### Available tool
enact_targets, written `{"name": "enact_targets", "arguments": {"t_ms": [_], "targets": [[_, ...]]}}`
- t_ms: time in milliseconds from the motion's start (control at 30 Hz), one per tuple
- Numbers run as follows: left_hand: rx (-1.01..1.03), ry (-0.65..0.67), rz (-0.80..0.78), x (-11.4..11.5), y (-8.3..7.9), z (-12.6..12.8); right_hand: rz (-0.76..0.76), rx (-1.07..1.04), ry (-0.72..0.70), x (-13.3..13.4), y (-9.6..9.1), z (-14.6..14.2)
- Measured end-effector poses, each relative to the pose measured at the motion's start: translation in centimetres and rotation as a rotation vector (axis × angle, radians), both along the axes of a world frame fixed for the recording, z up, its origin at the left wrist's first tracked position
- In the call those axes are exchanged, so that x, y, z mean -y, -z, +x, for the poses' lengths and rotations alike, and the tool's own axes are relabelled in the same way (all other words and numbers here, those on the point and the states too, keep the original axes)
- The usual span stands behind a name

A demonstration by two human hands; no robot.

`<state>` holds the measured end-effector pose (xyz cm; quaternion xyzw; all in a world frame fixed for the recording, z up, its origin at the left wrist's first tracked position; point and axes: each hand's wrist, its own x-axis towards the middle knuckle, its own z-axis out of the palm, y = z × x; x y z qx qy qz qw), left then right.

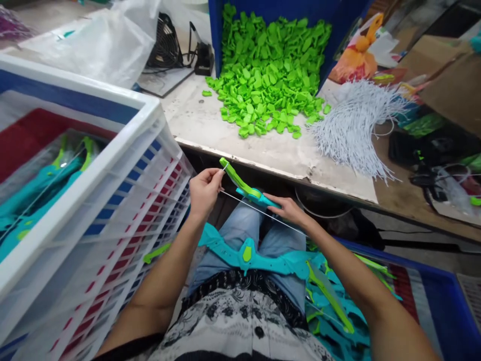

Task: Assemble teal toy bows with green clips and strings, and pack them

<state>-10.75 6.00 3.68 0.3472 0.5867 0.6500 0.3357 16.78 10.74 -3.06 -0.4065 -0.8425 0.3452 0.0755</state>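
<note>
My left hand [206, 191] is closed in a pinch on a white string [259, 210], beside the green tip of a toy bow's limb [240, 180]. My right hand [287, 208] grips the teal part of this limb, its fingers lying along it. The string runs slantwise below the limb, from my left hand towards my right forearm. Across my lap lies a teal toy bow body [229, 255] with a green piece [247, 250] at its middle. Whether it joins the limb in my hands I cannot tell.
Green plastic pieces [270, 75] spill from a blue bin [216, 30] onto the worktable [210, 135]. White strings [349, 125] lie in a bundle at right. A white crate [150, 120] with toy bows stands at left; more teal bows [338, 301] lie at my right.
</note>
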Motion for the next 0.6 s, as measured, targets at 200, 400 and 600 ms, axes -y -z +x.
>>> {"name": "enact_targets", "arguments": {"t_ms": [200, 400, 600], "targets": [[-0.111, 0.004, -0.017, -0.7, 0.6, -0.5, -0.007, -0.021, 0.004, -0.3, -0.2, -0.1], [-0.099, 0.017, 0.013, -1.0, 1.0, -0.9, 0.0, -0.015, 0.008, -0.3, 0.2, -0.1], [-0.121, 0.006, -0.004, -1.1, 1.2, -1.1, 0.004, -0.037, 0.005, -0.2, -0.1, -0.2]]}}
